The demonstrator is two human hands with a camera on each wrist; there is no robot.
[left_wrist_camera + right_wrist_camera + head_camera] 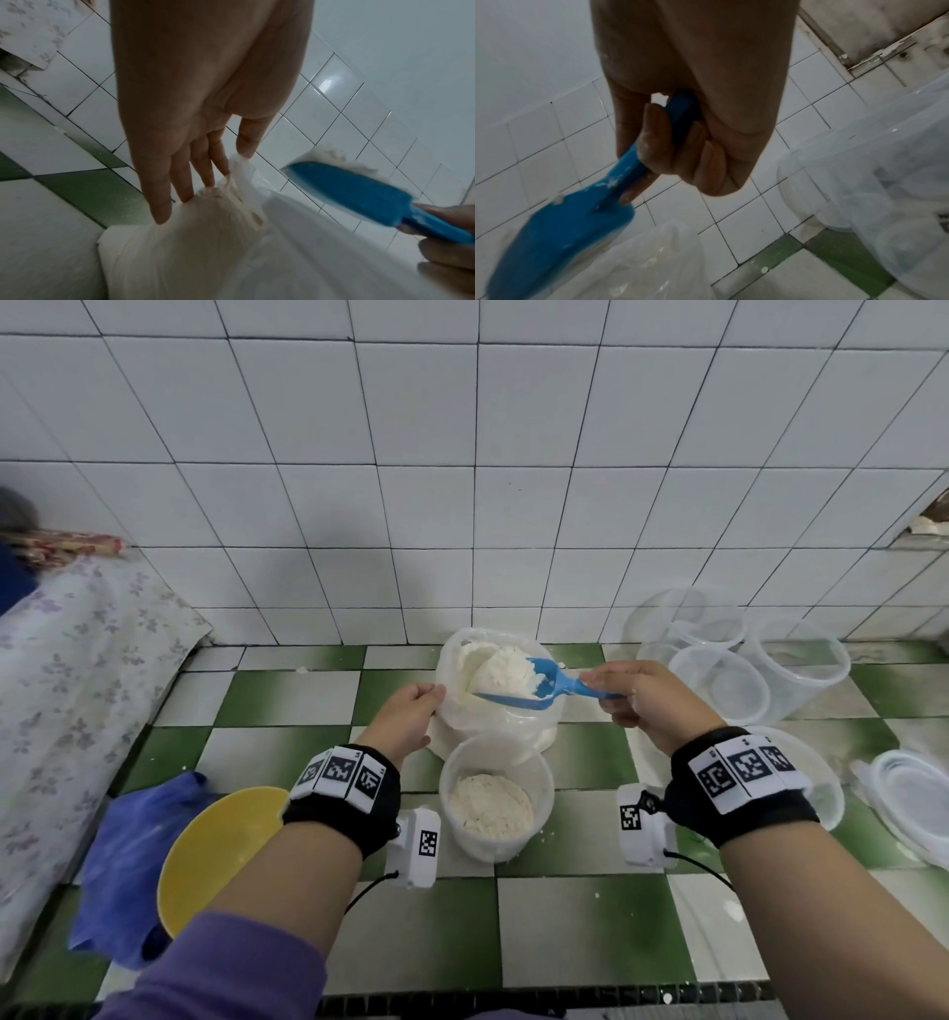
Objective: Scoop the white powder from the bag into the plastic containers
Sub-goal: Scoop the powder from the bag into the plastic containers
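A clear plastic bag (457, 711) of white powder stands by the tiled wall. My left hand (411, 716) pinches its left rim between thumb and fingers (205, 174), holding the bag (185, 243) open. My right hand (642, 701) grips the handle of a blue scoop (544, 685), which is heaped with powder and held above the bag's mouth. The scoop (359, 192) and its handle in my curled fingers (659, 142) show in both wrist views. A round plastic container (495, 796), partly filled with powder, stands just in front of the bag.
Several empty clear containers (729, 670) stand at the right, with stacked lids (909, 793) nearer me. A yellow bowl (215, 845) and a blue cloth (128, 860) lie at the left, beside a floral fabric (67, 690). The counter has green and white tiles.
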